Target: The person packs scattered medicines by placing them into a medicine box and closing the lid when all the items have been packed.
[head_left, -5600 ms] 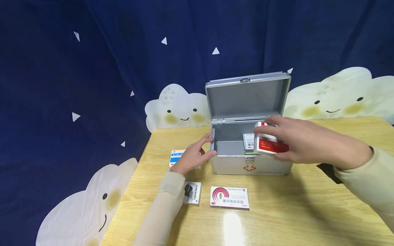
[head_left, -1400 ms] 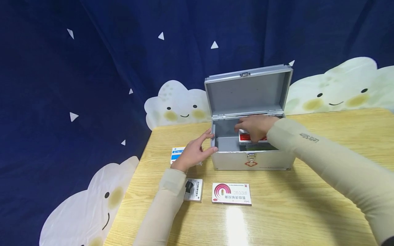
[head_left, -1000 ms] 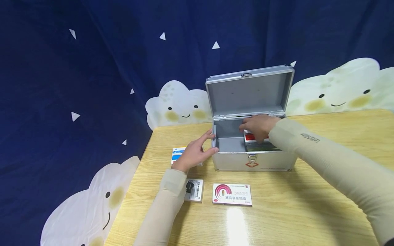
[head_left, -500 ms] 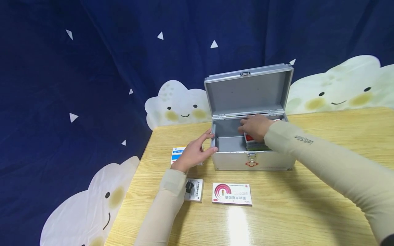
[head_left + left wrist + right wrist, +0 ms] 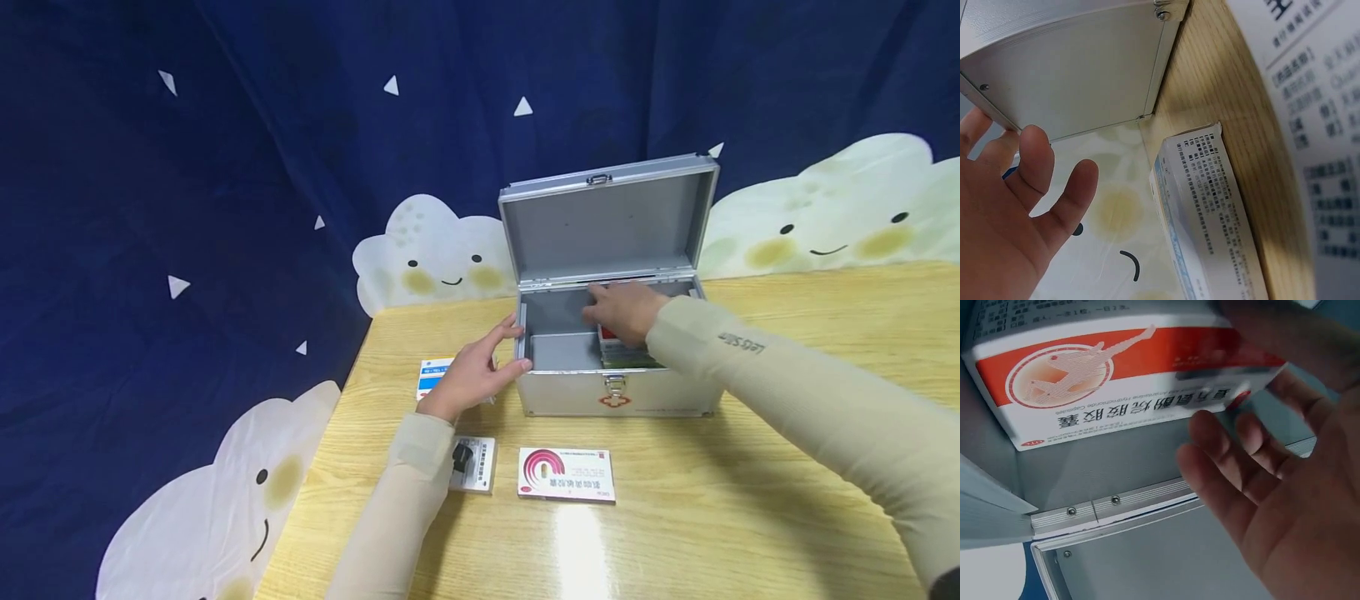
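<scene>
My left hand (image 5: pixel 476 375) rests at the left rim of an open silver first-aid case (image 5: pixel 551 397), fingers loosely bent over the edge. In the left wrist view its thumb stands apart from the case. Inside the case's right half is my right hand (image 5: pixel 624 310), beside a red-and-white medicine box (image 5: pixel 1104 375). The right wrist view has the fingers relaxed, fingertips close to the box's printed face; the thumb overlaps its upper edge. Other boxes (image 5: pixel 622 357) with a greenish edge lie under that hand, mostly hidden.
On the wooden table (image 5: pixel 675 517) lie a white box with pink arcs (image 5: pixel 566 475), a grey-and-white box (image 5: pixel 480 465) by the left sleeve and a blue-and-white box (image 5: pixel 431 377) behind the left hand. The raised lid (image 5: pixel 607 225) stands before a dark blue curtain (image 5: pixel 300 125).
The right hand has lowered the red-and-white box from above the front rim into the case's right half, then shifted slightly over it. My left hand stays at the left rim.
</scene>
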`<action>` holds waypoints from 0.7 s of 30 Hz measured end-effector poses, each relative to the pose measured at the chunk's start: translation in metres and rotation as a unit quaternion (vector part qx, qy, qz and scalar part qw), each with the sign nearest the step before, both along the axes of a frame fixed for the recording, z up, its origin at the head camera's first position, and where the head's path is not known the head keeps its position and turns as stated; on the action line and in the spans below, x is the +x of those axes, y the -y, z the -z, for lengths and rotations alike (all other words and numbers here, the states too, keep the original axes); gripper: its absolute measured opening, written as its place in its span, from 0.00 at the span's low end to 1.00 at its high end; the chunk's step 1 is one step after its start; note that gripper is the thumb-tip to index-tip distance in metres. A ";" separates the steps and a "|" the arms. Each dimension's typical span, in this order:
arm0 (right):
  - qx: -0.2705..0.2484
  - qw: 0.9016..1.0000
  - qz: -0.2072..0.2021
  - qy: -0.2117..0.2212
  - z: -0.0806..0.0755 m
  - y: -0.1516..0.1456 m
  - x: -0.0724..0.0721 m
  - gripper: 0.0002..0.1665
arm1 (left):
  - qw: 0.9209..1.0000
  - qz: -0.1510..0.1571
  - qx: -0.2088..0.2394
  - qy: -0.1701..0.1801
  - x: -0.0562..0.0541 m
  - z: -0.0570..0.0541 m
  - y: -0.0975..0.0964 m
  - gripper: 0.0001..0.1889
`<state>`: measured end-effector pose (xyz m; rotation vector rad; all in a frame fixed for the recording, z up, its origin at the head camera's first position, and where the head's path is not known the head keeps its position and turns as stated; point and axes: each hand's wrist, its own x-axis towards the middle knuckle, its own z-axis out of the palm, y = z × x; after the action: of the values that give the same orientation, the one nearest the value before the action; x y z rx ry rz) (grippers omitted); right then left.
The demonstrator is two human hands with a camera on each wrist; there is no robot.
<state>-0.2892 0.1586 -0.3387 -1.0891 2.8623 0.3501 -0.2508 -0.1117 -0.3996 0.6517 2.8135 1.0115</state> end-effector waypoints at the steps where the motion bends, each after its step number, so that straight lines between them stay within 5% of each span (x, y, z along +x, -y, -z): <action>1: 0.004 1.000 0.003 0.000 0.001 0.000 -0.001 0.27 | 1.000 -0.001 0.002 0.000 0.000 0.001 0.000 0.32; 21: 0.019 0.997 0.063 0.048 -0.001 -0.005 -0.001 0.39 | 1.000 -0.005 0.001 0.001 0.001 -0.002 -0.001 0.32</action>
<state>-0.2905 0.1634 -0.3372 -0.8882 2.8087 0.3335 -0.2500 -0.1106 -0.3975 0.6379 2.8157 1.0173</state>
